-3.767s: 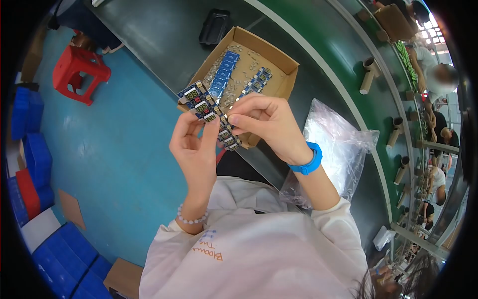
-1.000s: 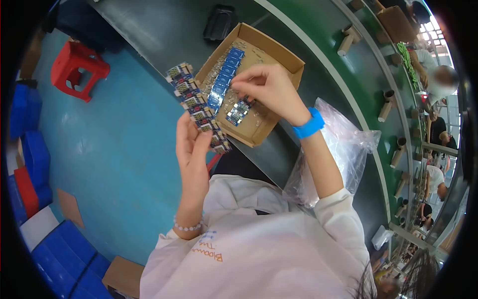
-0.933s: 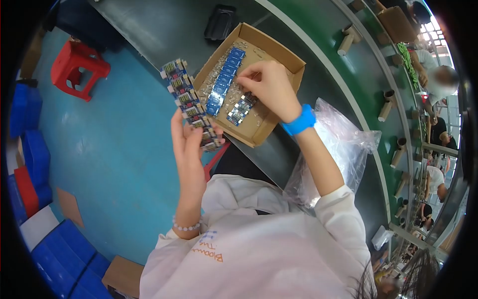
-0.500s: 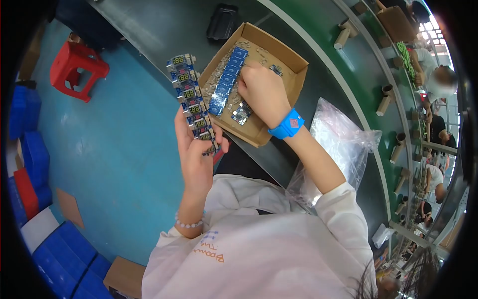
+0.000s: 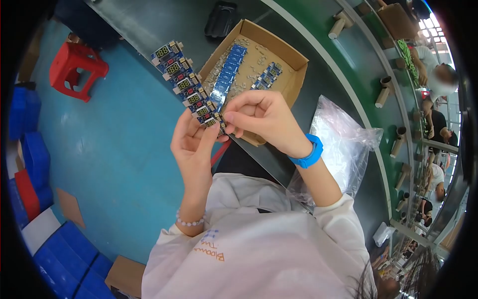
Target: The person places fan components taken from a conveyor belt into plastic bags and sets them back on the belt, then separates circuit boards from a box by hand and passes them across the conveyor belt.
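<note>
My left hand [image 5: 195, 142] grips the lower end of a strip of blue circuit boards [image 5: 184, 84] with small displays, which slants up to the left. My right hand [image 5: 264, 119] is pinched at the strip's lower right edge; whatever lies between its fingertips is too small to make out. Behind the hands a cardboard box [image 5: 297, 74] holds a blue board strip [image 5: 230, 70], lying face down, and a shorter board strip [image 5: 267, 75]. Many small loose metallic parts [image 5: 214, 74] are scattered around them in the box.
A black plastic tray [image 5: 220, 20] lies beyond the box on the dark table [image 5: 149, 30]. Clear plastic bags [image 5: 336, 149] are at the right. A red stool [image 5: 78, 70] and blue bins [image 5: 64, 259] stand on the floor at left. Several people are at the far right.
My right hand has come out of the box, back to the lower end of the strip. The strip's top has tilted further left, and the shorter strip in the box shows again.
</note>
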Demonstrator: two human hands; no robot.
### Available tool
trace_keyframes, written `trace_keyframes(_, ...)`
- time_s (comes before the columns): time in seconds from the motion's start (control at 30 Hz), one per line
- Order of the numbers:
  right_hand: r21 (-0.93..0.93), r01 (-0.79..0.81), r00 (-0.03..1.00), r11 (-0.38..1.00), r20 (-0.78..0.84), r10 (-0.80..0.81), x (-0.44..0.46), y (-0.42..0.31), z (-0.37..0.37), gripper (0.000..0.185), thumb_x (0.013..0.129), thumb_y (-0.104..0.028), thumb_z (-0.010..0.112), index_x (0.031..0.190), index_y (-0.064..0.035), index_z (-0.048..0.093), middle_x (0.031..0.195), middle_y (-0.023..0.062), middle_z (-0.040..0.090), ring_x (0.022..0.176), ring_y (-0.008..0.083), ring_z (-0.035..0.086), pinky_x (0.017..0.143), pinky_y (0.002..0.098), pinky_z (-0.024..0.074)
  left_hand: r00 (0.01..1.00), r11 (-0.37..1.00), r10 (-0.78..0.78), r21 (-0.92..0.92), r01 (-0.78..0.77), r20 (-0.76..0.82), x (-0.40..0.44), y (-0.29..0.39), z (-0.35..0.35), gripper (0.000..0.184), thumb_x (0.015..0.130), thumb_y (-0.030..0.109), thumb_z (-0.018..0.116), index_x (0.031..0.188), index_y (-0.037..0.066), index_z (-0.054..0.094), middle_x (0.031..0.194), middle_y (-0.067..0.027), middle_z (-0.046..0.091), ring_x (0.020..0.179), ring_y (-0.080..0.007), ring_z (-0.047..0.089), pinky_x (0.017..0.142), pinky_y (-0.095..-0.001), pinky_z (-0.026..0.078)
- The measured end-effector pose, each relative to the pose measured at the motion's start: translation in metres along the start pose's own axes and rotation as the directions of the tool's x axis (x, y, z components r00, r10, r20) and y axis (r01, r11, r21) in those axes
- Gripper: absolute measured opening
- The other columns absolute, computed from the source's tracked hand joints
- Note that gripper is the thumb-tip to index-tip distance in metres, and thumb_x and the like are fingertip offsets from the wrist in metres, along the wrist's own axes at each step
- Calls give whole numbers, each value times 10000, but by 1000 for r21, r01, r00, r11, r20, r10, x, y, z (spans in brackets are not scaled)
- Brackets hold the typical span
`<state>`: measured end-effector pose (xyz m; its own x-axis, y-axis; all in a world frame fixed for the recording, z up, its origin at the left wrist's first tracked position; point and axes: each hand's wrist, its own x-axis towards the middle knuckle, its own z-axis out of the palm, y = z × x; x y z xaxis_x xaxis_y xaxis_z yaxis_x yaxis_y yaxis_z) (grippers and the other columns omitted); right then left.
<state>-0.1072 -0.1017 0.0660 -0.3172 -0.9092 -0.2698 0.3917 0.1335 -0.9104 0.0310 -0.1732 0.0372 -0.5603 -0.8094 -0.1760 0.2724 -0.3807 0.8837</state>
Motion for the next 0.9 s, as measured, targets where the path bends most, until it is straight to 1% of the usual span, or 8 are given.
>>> trace_keyframes(0.27,47,50,998,998,-32,-48,-1,6,2,134,838,-52,630,907,62,609,763,84,656,665,115,641,600,231,533,999,999,41,9,-41,-8,-3,-2,0,436,828,-68,576,1246,-42,453,1024,-148,616,846,-165,626,640,-269,552)
trace_keyframes(0.4,72,27,999,997,-35,-25,-3,5,3,98,848,-25,616,914,48,612,774,75,644,673,98,623,623,215,524,998,998,60,23,-60,-10,-3,-1,2,431,827,-71,576,1241,-45,458,1012,-148,620,844,-166,627,647,-268,552)
trace_keyframes(0.57,37,56,997,998,-53,-54,-4,5,5,86,855,-8,600,909,58,606,783,82,641,681,99,622,614,215,524,999,998,45,38,-44,-6,-2,1,4,425,826,-76,575,1234,-47,462,1005,-148,622,844,-169,628,653,-267,552)
trace_keyframes(0.63,18,39,998,999,-56,-38,-4,3,6,81,851,-4,604,908,53,609,781,74,639,680,96,621,599,207,515,997,997,72,28,-71,-7,-2,0,3,418,826,-77,572,1229,-48,463,1006,-149,621,849,-171,628,646,-272,559)
trace_keyframes(0.7,1,22,998,1000,-60,-22,-5,3,4,76,847,0,607,907,47,611,779,66,636,680,93,620,583,199,505,999,998,48,34,-48,-5,-2,0,2,414,827,-79,570,1226,-48,465,1009,-151,620,852,-173,629,641,-275,563)
trace_keyframes(0.77,-110,50,998,993,-22,-53,-5,6,0,68,836,7,619,899,31,621,776,45,628,675,90,618,550,181,478,1000,999,21,39,-21,1,-3,2,0,411,827,-80,568,1223,-48,467,1011,-153,619,855,-176,629,636,-278,566)
trace_keyframes(0.8,-110,49,998,993,-25,-52,-6,7,1,68,836,7,619,899,31,621,776,45,628,675,90,618,550,181,478,1000,998,13,57,-14,22,-3,4,-1,411,824,-81,570,1221,-48,466,1014,-157,617,858,-180,630,635,-282,571)
trace_keyframes(0.9,-79,133,989,988,-59,-138,-7,8,3,57,820,3,642,874,19,637,772,32,622,669,83,614,534,168,456,998,997,-19,75,15,53,-2,3,-7,405,829,-76,562,1220,-43,462,1018,-154,614,862,-178,628,628,-282,568)
